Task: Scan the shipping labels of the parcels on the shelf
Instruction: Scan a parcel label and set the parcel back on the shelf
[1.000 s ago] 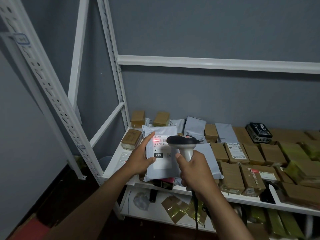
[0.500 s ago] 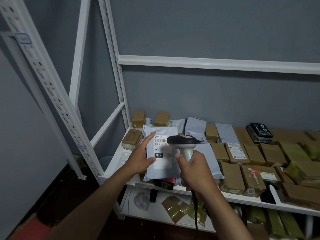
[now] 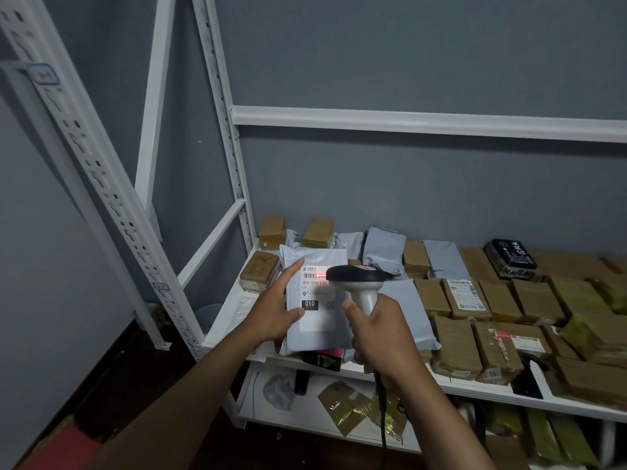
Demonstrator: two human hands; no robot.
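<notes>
Grey poly mailer point(image 3: 317, 337) held upright over the front left part of the white shelf point(image 3: 227, 320), tilted slightly back. White shipping label point(image 3: 317, 301) on its face: barcode at top, "010-010-L30" printed below, black "010" block lower left, small QR code beside it. Red scan line point(image 3: 320, 275) lies across the barcode's right end.

Left hand point(image 3: 276, 312) at 9 o'clock of the mailer: thumb pressing the label's left edge, index finger extended up along the mailer's left side, other fingers hidden behind. Right hand point(image 3: 380, 334) at 3 o'clock, fingers wrapped round the handle of a corded barcode scanner point(image 3: 359, 278), black head over the label's upper right corner.

Shelf contents, 12 to 3 o'clock of the mailer: brown cardboard parcels point(image 3: 454, 347) in rows, several grey mailers point(image 3: 383, 249) toward the back, one black box point(image 3: 510, 259), yellow-green wrapped packets point(image 3: 583, 300) far right. Lower shelf point(image 3: 251, 401), 6 o'clock: gold packets point(image 3: 342, 405), clear bag
</notes>
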